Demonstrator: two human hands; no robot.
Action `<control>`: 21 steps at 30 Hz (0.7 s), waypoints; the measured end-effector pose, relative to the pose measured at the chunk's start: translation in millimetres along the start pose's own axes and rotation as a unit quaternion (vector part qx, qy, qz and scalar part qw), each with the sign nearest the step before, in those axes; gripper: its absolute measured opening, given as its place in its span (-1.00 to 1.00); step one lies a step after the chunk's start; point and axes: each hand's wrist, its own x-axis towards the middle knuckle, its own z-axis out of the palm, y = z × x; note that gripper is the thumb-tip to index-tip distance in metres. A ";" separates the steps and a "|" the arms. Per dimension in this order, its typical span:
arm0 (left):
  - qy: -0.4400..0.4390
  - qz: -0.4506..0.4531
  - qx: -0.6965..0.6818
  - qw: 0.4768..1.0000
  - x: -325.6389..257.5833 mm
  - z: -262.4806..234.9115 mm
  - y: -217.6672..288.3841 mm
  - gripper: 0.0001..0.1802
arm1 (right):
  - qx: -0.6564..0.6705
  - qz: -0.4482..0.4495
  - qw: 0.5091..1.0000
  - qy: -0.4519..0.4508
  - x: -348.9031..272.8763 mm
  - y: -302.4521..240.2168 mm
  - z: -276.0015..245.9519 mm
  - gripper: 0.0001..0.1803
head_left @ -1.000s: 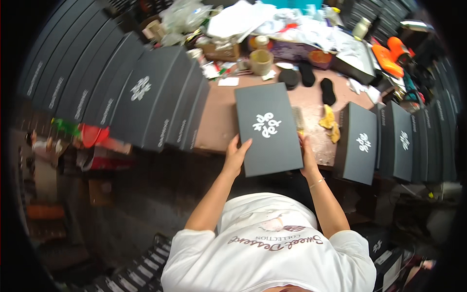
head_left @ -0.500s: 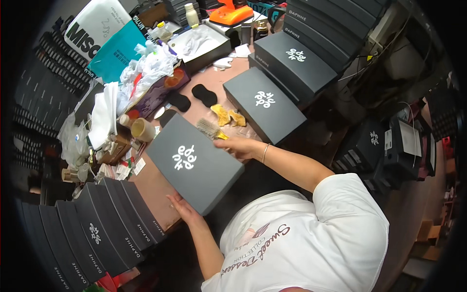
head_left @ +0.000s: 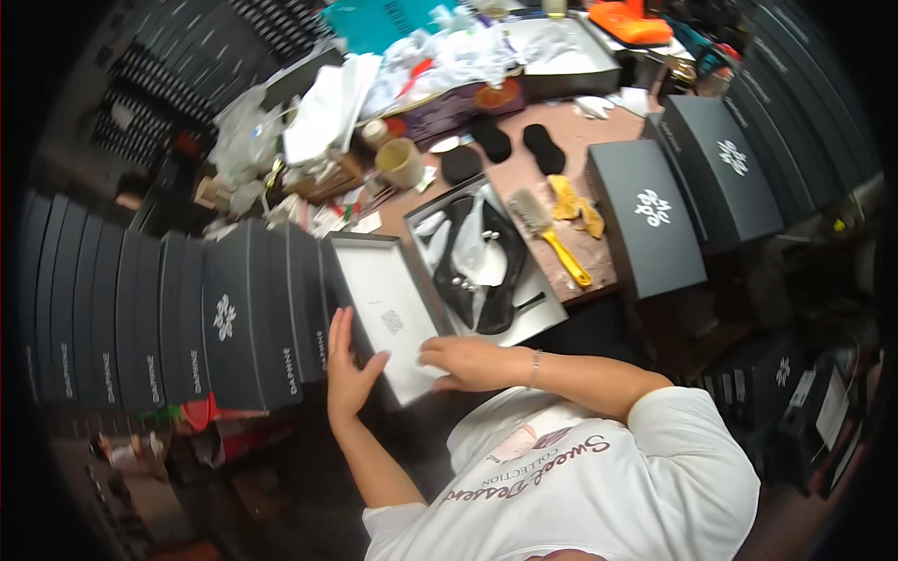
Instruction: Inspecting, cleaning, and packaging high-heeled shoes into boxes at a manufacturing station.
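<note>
A dark grey shoe box lies uncovered on the table before me, a pair of black shoes with shiny ornaments and white tissue inside. Left of it the box lid rests with its white inside up. My left hand is at the lid's left edge, fingers stretched and thumb apart. Bent over the lid's near right corner, my right hand has its fingers on the white inside; part of its grip is hidden. A yellow-handled brush lies right of the box, beside yellow cloth pieces.
Closed shoe boxes stand in a row at left and on the right. Farther back are black insoles, a beige cup, crumpled white paper and an orange tool.
The closed box is now open, with its lid turned over on the left and shoes showing. My right hand has let go of the brush and moved to the lid. The view has shifted left.
</note>
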 end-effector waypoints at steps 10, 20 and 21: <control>-0.014 0.211 0.172 0.962 37.7 109.7 -3.1 -0.56 | -0.223 0.129 0.966 0.006 -29.0 55.7 -75.3 -0.62; -0.043 -0.077 -0.437 0.895 32.1 144.9 10.5 -0.45 | 0.018 0.090 0.981 0.173 -61.2 -9.7 -104.3 -0.64; -0.059 -0.129 -0.575 0.806 23.4 154.8 12.9 -0.43 | 0.027 0.042 0.981 0.186 -59.6 -12.3 -94.5 -0.66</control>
